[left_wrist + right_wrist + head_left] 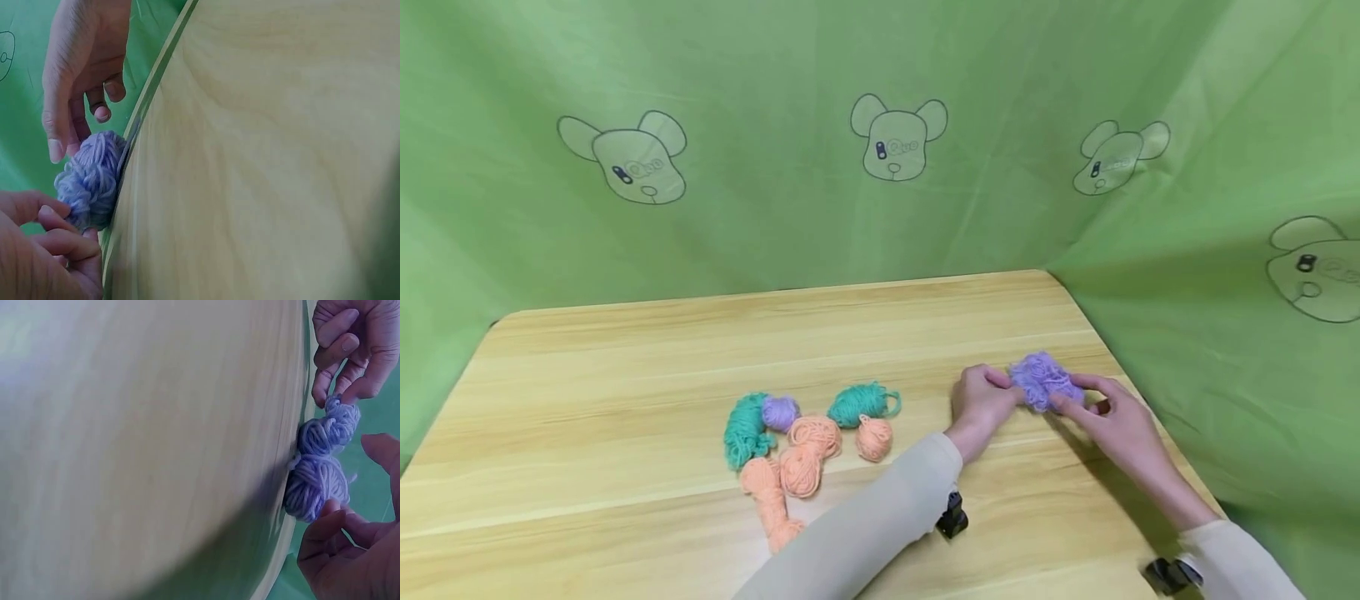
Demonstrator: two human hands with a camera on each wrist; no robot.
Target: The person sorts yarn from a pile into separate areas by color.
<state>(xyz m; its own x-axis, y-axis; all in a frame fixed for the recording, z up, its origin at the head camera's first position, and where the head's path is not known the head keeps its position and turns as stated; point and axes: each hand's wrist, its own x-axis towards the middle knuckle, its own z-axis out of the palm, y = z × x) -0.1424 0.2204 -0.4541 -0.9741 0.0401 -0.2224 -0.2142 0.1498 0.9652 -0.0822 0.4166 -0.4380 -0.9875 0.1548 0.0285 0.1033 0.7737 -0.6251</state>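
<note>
A purple yarn skein (pixel 1041 382), bunched into two lumps, lies near the table's right edge between both hands. My left hand (pixel 985 404) pinches its left end; in the right wrist view that left hand (pixel 359 350) has thumb and fingertips at the end of the smaller lump. From the other side my right hand (pixel 1116 417) reaches around the skein. A fingertip of this right hand (pixel 356 556) touches the larger lump (pixel 315 487), while another digit stands apart from it. In the left wrist view the right hand (pixel 87 56) has loosely bent fingers beside the yarn (pixel 94 181).
Left of the hands lies a group of yarn: a teal skein (pixel 747 432), a small purple ball (pixel 781 412), a teal bundle (pixel 853 405), a peach ball (pixel 874 438) and peach skeins (pixel 808 454) (pixel 769 500). Green curtains (pixel 775 225) border the wooden table (pixel 625 358).
</note>
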